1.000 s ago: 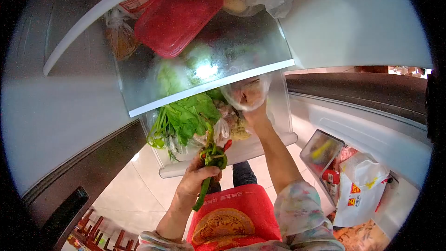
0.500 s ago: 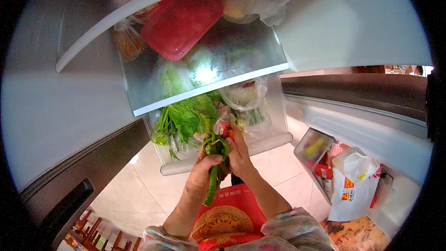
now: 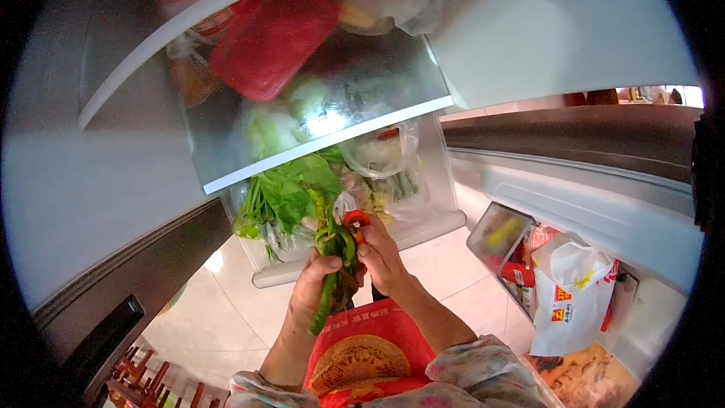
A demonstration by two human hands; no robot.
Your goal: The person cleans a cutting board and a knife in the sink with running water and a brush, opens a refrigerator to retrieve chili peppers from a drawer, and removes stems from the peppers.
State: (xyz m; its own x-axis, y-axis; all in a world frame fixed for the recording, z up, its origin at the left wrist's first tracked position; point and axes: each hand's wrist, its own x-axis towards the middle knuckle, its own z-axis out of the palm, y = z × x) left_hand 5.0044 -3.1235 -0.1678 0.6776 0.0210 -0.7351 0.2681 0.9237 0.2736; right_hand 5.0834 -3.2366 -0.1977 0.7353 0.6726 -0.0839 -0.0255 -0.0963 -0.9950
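Observation:
In front of the pulled-out fridge drawer [image 3: 283, 276], my left hand [image 3: 308, 281] is closed around a bunch of long green chili peppers [image 3: 325, 298], one hanging down past the thumb. My right hand [image 3: 384, 257] grips the other side of the bunch. A small red-orange piece [image 3: 356, 218], perhaps a red pepper, sticks out by its index finger. Leafy greens [image 3: 291, 189] fill the drawer's left side, beyond my hands. Clear plastic bags [image 3: 385, 155] with produce lie at its right. My fingers partly hide the peppers.
A glass shelf [image 3: 393, 79] covers the drawer's back part; on it are a red container [image 3: 276, 38] and bagged food [image 3: 396, 0]. At right, the open door [image 3: 574, 196] holds bins and a white plastic bag [image 3: 570, 310]. Wooden stools [image 3: 140, 378] stand at lower left.
The view has shifted, so the fridge appears slightly further left. Both hands still hold the peppers; the red-orange piece now shows more plainly beside my right index finger.

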